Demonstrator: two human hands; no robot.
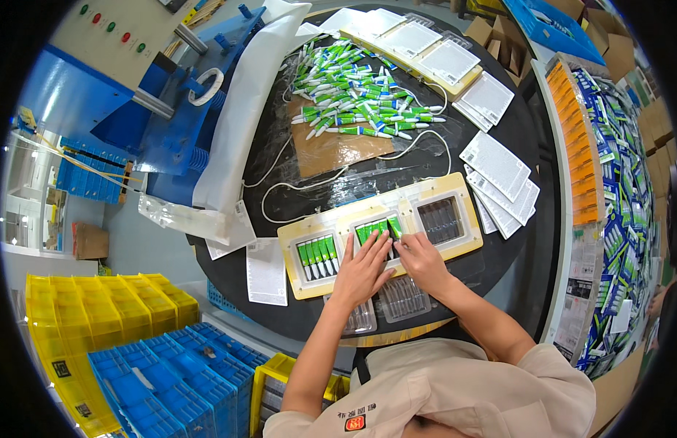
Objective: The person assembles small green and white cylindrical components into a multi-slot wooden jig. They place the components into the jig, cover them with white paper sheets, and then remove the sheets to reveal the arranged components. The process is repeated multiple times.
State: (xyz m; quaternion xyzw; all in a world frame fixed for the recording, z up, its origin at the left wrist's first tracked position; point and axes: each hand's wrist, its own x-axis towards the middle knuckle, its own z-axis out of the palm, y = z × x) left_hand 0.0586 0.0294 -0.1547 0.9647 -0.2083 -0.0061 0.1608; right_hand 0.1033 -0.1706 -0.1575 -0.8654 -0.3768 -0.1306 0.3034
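A pale yellow tray (309, 286) with three windows lies across the near part of the round black table. Its left window holds a row of green-and-white small squeeze tubes (318, 255). Over the middle window my left hand (364, 270) is open, fingers stretched flat on the tubes there. Beside it my right hand (424, 264) is closed, its fingertips at a green tube (395, 228) at that window's right side; the fingers partly hide it. In the right window sits a clear blister shell (440, 220) with no tubes visible in it.
A heap of tubes (353, 91) lies on brown cardboard (331, 153). Printed cards (499, 168) are stacked at right, with another card (266, 270) at left. A second yellow tray (426, 77) stands behind. White cord (302, 188) crosses the table. A blue press (160, 117) stands left.
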